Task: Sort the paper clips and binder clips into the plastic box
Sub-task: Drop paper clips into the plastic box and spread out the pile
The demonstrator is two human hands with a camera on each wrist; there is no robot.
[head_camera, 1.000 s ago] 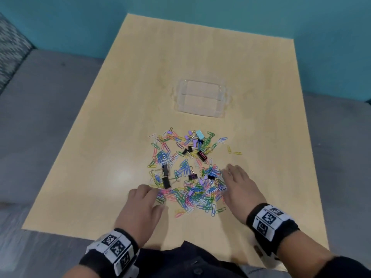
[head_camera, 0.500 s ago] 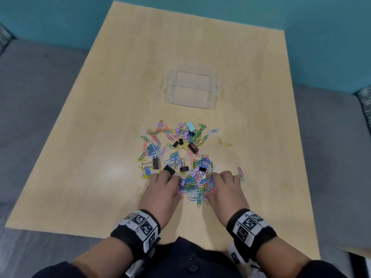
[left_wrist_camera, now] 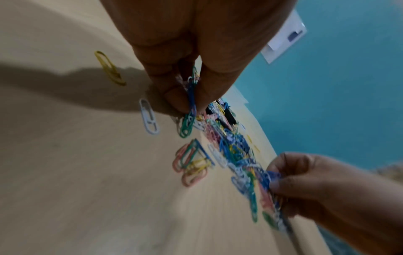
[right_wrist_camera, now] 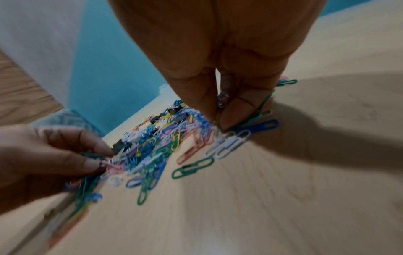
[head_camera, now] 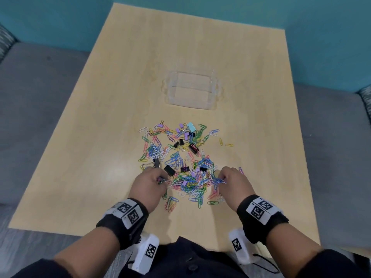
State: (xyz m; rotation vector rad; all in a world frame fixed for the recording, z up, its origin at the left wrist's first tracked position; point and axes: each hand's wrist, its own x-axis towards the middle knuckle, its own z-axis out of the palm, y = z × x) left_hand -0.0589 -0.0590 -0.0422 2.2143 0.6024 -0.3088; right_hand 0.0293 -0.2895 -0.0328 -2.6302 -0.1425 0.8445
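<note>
A heap of coloured paper clips [head_camera: 186,177] mixed with black, purple and light-blue binder clips [head_camera: 169,170] lies on the wooden table [head_camera: 100,137]. Beyond it stands the clear plastic box [head_camera: 191,90], with nothing in it. My left hand [head_camera: 152,183] is at the heap's near-left edge; its thumb and fingers pinch a bunch of paper clips [left_wrist_camera: 190,96]. My right hand [head_camera: 230,181] is at the near-right edge, its curled fingers pinching a few paper clips [right_wrist_camera: 222,101] against the table. Each hand also shows in the other wrist view: right hand [left_wrist_camera: 305,181], left hand [right_wrist_camera: 54,155].
Bare table surface surrounds the heap and the box. Two yellow paper clips [head_camera: 224,143] lie apart at the right. Grey seating [head_camera: 30,97] flanks the table, a teal wall [head_camera: 301,17] stands behind, and the near edge [head_camera: 60,231] is by my body.
Both hands came in from the heap's sides toward its near edge and went from flat to curled, pinching up paper clips. A few clips have been dragged toward me.
</note>
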